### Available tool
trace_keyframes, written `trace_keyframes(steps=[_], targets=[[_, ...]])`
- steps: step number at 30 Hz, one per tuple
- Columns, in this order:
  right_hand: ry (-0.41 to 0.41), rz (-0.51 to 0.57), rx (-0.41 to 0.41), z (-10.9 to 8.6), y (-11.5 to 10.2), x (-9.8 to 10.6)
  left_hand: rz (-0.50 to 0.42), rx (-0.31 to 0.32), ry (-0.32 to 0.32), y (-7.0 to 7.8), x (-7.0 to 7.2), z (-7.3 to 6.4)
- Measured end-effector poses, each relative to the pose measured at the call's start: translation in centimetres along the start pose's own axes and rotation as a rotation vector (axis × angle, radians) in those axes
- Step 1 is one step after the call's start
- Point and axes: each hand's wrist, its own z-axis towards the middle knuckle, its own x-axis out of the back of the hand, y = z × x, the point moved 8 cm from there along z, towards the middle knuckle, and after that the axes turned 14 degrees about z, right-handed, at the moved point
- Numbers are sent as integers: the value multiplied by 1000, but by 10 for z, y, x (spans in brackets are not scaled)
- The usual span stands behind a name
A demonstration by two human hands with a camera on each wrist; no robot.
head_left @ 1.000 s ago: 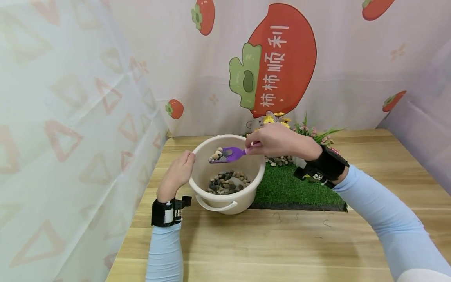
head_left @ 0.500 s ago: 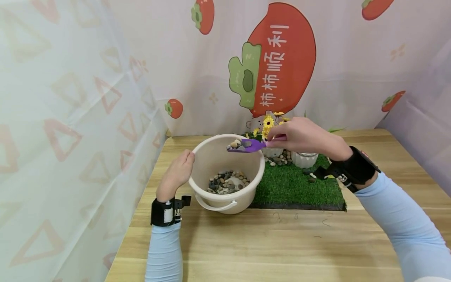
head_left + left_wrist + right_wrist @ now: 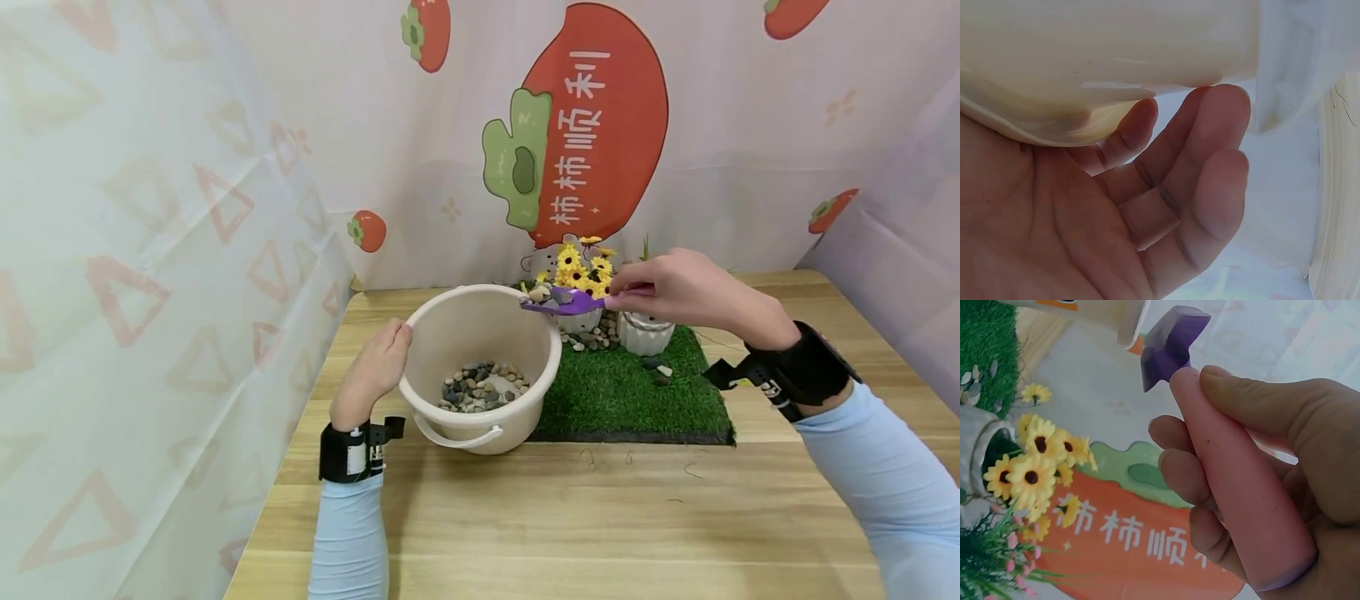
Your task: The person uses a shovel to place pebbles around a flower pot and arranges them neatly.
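A cream plastic bucket stands on the table, a layer of mixed pebbles on its bottom. My left hand holds its left rim; in the left wrist view the fingers curl in under the edge. My right hand grips the pink handle of a small hand shovel with a purple blade. Several pebbles lie on that blade, which is roughly level at the bucket's right rim, in front of yellow flowers.
Right of the bucket lies a green turf mat. On it are a white pot, the potted flowers, a heap of pebbles and a few loose stones. A printed curtain hangs behind the wooden table.
My right hand has moved right, carrying the loaded shovel from above the bucket's inside to its right rim. The left hand keeps its hold on the bucket.
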Motion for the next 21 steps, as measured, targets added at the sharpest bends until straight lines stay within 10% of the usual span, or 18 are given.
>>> trace_keyframes(steps=[21], targets=[[84,16,-172,-67,41,1,-2,-8,-4,2,0,-1]])
